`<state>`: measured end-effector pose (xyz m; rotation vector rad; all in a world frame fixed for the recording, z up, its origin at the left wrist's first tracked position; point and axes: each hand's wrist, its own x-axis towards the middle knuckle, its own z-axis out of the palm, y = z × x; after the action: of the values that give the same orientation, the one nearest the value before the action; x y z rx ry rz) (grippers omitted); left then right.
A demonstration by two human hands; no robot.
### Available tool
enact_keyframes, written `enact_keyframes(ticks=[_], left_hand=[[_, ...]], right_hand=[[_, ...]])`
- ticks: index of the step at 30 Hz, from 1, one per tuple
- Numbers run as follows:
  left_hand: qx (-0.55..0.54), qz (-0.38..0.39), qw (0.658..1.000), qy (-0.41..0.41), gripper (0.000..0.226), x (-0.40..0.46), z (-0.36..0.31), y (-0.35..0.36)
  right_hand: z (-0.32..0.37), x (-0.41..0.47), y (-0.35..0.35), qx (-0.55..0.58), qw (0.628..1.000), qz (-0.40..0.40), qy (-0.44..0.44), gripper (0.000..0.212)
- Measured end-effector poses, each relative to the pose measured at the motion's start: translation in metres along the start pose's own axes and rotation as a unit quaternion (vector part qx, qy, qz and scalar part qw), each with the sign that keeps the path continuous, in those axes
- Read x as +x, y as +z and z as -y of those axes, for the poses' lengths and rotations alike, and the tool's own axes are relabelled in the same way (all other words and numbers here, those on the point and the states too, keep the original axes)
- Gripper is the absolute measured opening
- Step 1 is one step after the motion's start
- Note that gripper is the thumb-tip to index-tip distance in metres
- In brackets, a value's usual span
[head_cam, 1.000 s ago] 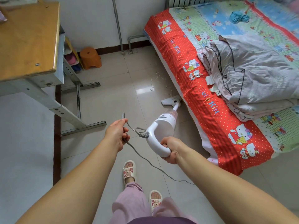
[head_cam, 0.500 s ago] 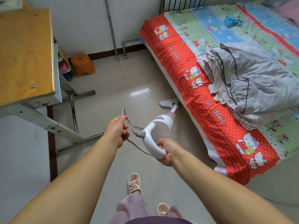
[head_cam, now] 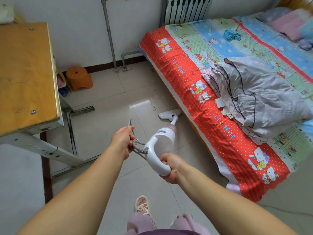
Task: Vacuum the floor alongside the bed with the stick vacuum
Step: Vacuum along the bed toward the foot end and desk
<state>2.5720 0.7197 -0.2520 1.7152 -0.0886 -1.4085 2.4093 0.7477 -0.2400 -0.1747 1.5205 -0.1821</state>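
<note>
Person stands on the tiled floor (head_cam: 105,119) between desk and bed, both arms stretched forward.

Right hand (head_cam: 171,167): fingers wrapped tight around the looped white handle of the stick vacuum (head_cam: 162,141). The vacuum's body slants down and away from the hand; its thin tube ends in the white floor head (head_cam: 168,114), which lies flat on the tiles, right end just beside the hanging edge of the red dotted sheet (head_cam: 199,106).

Left hand (head_cam: 122,141): fingers curled shut around the grey cord (head_cam: 135,146), a loop of it sticking up above the knuckles. Cord runs from this hand to the rear of the vacuum body, close by.

Pale crumbs and scraps (head_cam: 156,99) are scattered on the tiles just beyond the floor head, near the bed's (head_cam: 254,53) side.

On the bed: a crumpled grey quilt (head_cam: 259,92), a small blue cloth bundle (head_cam: 231,35) further back.

Left side: wooden desk top (head_cam: 25,73) on a grey metal frame. Orange plastic stool (head_cam: 79,78) by the wall; radiator (head_cam: 186,9) behind the bed's end.

One slippered foot (head_cam: 142,205) shows below the arms.
</note>
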Motion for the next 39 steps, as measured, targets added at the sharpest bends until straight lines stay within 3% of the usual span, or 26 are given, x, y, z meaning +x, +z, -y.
enact_keyframes(ticks=[5, 13, 19, 28, 39], left_hand=[[-0.004, -0.004, 1.000, -0.012, 0.022, 0.012, 0.001, -0.014], [-0.030, -0.004, 0.999, -0.019, 0.022, 0.015, -0.004, -0.016], [-0.044, -0.029, 0.999, -0.011, 0.021, 0.020, -0.012, -0.027], [-0.060, -0.053, 0.997, -0.015, 0.022, 0.029, -0.018, -0.028], [-0.067, -0.078, 0.994, -0.021, 0.021, 0.033, -0.024, -0.006]], right_hand=[[-0.003, 0.003, 0.006, 0.010, 1.000, -0.020, 0.007, 0.011], [0.016, 0.008, 0.022, 0.033, 0.998, -0.055, -0.018, 0.014], [0.034, 0.014, 0.037, 0.129, 0.991, -0.023, -0.026, 0.017], [0.069, 0.019, 0.047, 0.347, 0.935, 0.070, -0.017, 0.026], [0.103, 0.027, 0.037, 0.402, 0.909, 0.103, -0.049, 0.026]])
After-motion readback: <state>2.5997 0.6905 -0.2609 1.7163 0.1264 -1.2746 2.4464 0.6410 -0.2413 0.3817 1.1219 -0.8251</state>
